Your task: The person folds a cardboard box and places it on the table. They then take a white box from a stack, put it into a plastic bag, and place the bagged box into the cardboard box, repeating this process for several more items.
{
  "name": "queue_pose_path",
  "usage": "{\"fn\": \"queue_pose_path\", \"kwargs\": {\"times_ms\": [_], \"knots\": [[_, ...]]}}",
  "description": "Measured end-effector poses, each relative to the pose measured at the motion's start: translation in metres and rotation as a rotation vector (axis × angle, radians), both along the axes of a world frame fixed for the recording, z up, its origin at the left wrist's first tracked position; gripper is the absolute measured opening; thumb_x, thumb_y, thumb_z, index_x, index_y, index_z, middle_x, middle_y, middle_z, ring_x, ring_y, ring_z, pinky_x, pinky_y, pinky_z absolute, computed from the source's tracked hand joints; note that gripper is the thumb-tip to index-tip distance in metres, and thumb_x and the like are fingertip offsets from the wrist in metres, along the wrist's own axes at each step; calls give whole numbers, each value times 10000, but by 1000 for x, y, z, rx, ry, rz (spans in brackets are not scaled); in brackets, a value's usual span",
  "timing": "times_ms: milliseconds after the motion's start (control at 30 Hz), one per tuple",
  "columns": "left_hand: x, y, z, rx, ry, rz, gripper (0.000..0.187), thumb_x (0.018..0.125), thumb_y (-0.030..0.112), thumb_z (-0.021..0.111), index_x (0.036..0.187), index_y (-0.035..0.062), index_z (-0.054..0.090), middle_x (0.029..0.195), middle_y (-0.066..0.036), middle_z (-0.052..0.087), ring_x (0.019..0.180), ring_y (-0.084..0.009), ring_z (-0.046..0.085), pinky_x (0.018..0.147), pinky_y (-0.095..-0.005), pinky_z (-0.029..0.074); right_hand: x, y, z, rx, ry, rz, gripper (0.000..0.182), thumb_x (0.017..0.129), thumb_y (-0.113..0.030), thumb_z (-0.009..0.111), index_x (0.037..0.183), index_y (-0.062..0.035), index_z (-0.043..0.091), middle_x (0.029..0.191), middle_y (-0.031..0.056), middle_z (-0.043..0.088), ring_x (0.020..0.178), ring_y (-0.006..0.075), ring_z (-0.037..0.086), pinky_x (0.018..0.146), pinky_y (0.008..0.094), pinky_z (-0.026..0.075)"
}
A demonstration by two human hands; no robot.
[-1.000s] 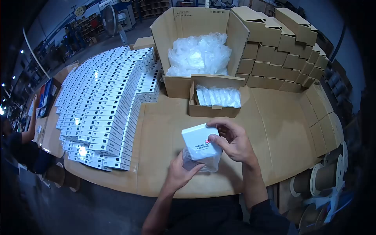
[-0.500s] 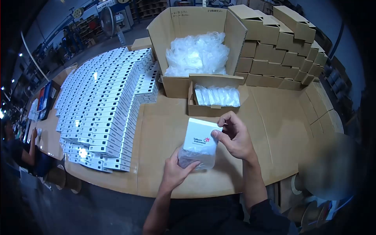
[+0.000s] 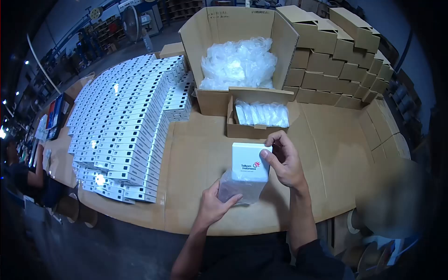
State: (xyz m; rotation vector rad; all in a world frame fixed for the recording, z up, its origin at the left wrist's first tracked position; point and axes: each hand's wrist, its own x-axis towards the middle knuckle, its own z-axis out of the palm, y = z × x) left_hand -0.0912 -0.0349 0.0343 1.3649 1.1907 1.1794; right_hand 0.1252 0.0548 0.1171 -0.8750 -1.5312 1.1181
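Observation:
A white box (image 3: 249,161) with a red logo and the words "Telkom Indonesia" stands partly out of a clear plastic bag (image 3: 239,189). My left hand (image 3: 214,204) grips the bag low on its left side, thumb across the front. My right hand (image 3: 284,161) pinches the upper right corner of the white box between thumb and fingers. The lower part of the box shows only dimly through the plastic. Just beyond the hands sits a small open carton (image 3: 256,131) holding several plastic-wrapped items (image 3: 262,113).
Many stacked white boxes (image 3: 126,126) cover the left of the cardboard-topped table (image 3: 196,163). Behind are a large carton (image 3: 212,101) of clear plastic bags (image 3: 238,63) and, at right, piled brown cartons (image 3: 326,65). Another person (image 3: 35,177) is at far left.
The white box has shifted slightly right and stands more upright, with more of it out of the bag. Both hands have moved a little to the right with it.

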Motion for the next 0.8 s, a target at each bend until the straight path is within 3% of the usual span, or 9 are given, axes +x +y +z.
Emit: {"fn": "queue_pose_path", "kwargs": {"times_ms": [233, 333, 433, 533, 567, 600, 733, 800], "knots": [[1, -1, -4, -22, -3, -36, 503, 848, 130, 841, 1274, -49, 641, 1055, -139, 772, 975, -177, 733, 886, -349, 578, -7, 5, -2, -40, 85, 71, 197, 966, -113, 713, 1046, -71, 537, 843, -64, 495, 737, 11, 430, 634, 194, 370], [-2, -3, 5, -193, 17, -111, 500, 853, 37, 823, 1297, -59, 613, 1189, -123, 711, 1109, -177, 672, 992, -344, 528, -14, 7, -9, -71, 46, 115, 211, 954, -106, 730, 1043, -64, 544, 831, -74, 493, 721, 7, 426, 617, 191, 367], [-3, -7, 11, -80, -177, -89, 458, 962, 127, 739, 1344, -60, 569, 1236, -119, 683, 1138, -169, 652, 1006, -337, 515, -19, 8, -13, -123, 68, 91, 205, 950, -97, 734, 1030, -62, 549, 821, -75, 499, 709, 3, 427, 605, 188, 365], [-20, 0, -14, -176, -396, -66, 411, 1074, 250, 587, 1362, -42, 557, 1253, -89, 659, 1150, -152, 615, 1026, -313, 478, -24, 9, -20, -148, 17, 92, 208, 949, -95, 743, 1026, -60, 553, 815, -66, 524, 714, 2, 450, 615, 185, 384], [-20, 1, -19, -186, -444, -43, 406, 1088, 263, 554, 1359, -39, 559, 1252, -89, 658, 1144, -148, 615, 1022, -312, 479, -24, 8, -23, -153, -21, 89, 210, 949, -95, 745, 1025, -59, 553, 814, -63, 533, 719, 2, 461, 619, 184, 392], [-17, 1, -21, -195, -492, -20, 404, 1102, 275, 522, 1357, -36, 562, 1252, -90, 658, 1138, -145, 615, 1017, -311, 481, -25, 6, -21, -203, -41, 119, 232, 955, -101, 745, 1087, -41, 564, 887, -32, 596, 791, 21, 548, 673, 194, 458], [-5, 2, -24, -163, -693, 88, 430, 1111, 300, 500, 1386, -30, 528, 1249, -99, 656, 1135, -153, 617, 1006, -319, 493, -27, -7, -36, -300, 235, 135, 341, 957, -77, 738, 1233, 2, 554, 1070, 35, 644, 946, 79, 628, 781, 225, 523], [-4, 4, -23, -116, -706, 126, 448, 1113, 307, 490, 1407, -31, 502, 1260, -108, 651, 1146, -166, 620, 1017, -327, 489, -28, -20, -47, -362, 325, 139, 323, 949, -51, 739, 1218, 6, 568, 1049, 35, 648, 947, 82, 629, 801, 227, 528]]}}
